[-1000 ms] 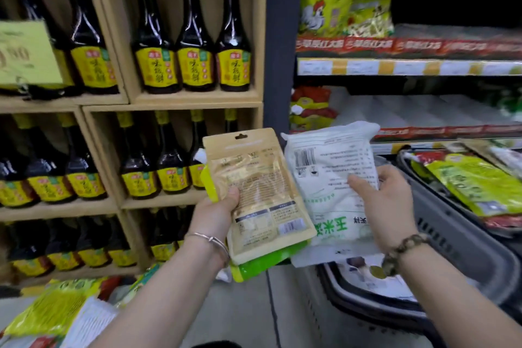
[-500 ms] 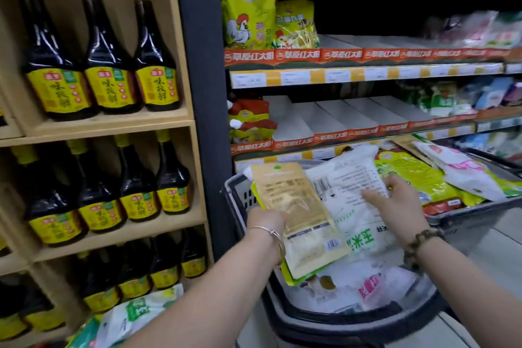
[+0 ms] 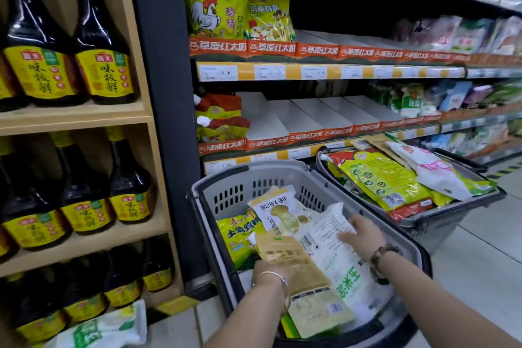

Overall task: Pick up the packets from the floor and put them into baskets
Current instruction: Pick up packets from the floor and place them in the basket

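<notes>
A flat, tan kraft-paper pouch (image 3: 306,277) is pinched at its near edge by the left hand (image 3: 268,273). Just right of it, a crinkly white plastic packet (image 3: 336,260) is covered by the right hand (image 3: 364,237), fingers laid across it. The thumb is hidden, so a grip cannot be told. Both packets are kept inside the grey perforated plastic basket (image 3: 226,195), over a glossy yellow sachet (image 3: 240,237).

Inside the grey basket (image 3: 282,168), toward its near rim, a tan packet (image 3: 305,271) overlaps a white packet (image 3: 336,260) — both tilted.
</notes>
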The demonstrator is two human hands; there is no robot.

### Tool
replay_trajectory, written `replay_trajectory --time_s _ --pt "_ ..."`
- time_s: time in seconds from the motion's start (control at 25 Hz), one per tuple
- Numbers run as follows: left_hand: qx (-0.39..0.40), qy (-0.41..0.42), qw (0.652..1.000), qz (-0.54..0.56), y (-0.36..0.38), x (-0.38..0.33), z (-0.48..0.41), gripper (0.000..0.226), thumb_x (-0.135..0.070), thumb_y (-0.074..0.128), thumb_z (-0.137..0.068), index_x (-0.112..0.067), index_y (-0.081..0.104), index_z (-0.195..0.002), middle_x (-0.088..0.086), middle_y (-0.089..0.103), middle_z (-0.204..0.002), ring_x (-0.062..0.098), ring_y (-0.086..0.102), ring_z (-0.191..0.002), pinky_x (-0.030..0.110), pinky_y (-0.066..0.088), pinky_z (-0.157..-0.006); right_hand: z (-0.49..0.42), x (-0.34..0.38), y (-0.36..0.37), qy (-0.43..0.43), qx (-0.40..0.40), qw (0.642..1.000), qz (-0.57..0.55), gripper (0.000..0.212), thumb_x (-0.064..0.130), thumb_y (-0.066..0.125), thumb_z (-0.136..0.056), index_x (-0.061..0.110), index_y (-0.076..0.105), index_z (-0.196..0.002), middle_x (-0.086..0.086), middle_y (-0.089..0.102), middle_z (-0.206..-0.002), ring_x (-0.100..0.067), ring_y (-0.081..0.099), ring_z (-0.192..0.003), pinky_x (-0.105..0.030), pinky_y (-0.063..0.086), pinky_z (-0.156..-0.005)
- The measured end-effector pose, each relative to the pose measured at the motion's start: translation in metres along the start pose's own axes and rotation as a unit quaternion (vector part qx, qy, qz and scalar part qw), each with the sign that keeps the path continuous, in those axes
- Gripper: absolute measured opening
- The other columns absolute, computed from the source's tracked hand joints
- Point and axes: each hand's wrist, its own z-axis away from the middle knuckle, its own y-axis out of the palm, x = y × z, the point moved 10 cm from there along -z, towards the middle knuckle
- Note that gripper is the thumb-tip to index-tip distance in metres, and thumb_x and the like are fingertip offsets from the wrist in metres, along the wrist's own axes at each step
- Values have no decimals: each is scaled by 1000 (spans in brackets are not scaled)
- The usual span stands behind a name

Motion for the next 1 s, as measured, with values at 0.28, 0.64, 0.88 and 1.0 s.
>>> replay_trajectory --time_s 0.28,0.64,0.88,1.0 --pt "-59 -33 997 -34 -14 20 -8 75 -29 50 -95 4 4 -144 13 25 -151 24 36 -134 30 34 -106 2 -18 16 111 43 964 240 27 27 45 -95 10 39 -116 -11 61 -107 -27 60 -95 -35 47 -70" --pt "-99 143 917 -360 -9 -16 18 85 -3 41 -91 -6 -26 -143 21 48 -134 28 58 -110 35 46 -80 11 1 37 -74 39 931 354 57 26 39 -96 25 16 -148 -7 8 -157 -21 7 -144 -47 6 -116" --pt "-122 219 781 -572 -3 -34 34 76 -2 39 -92 -7 -12 -148 25 -28 -148 44 -13 -140 50 17 -114 11 -12 46 -15 69 894 442 56 28 27 -98 22 5 -149 -11 -23 -154 -25 -20 -142 -58 -8 -110" --pt "-1 200 823 -532 23 -22 27 82 -18 55 -88 -14 2 -150 19 -24 -152 41 -16 -141 51 20 -114 13 -6 51 -55 74 902 422 63 40 33 -95 20 7 -150 -12 -18 -155 -26 -15 -143 -53 -2 -114"
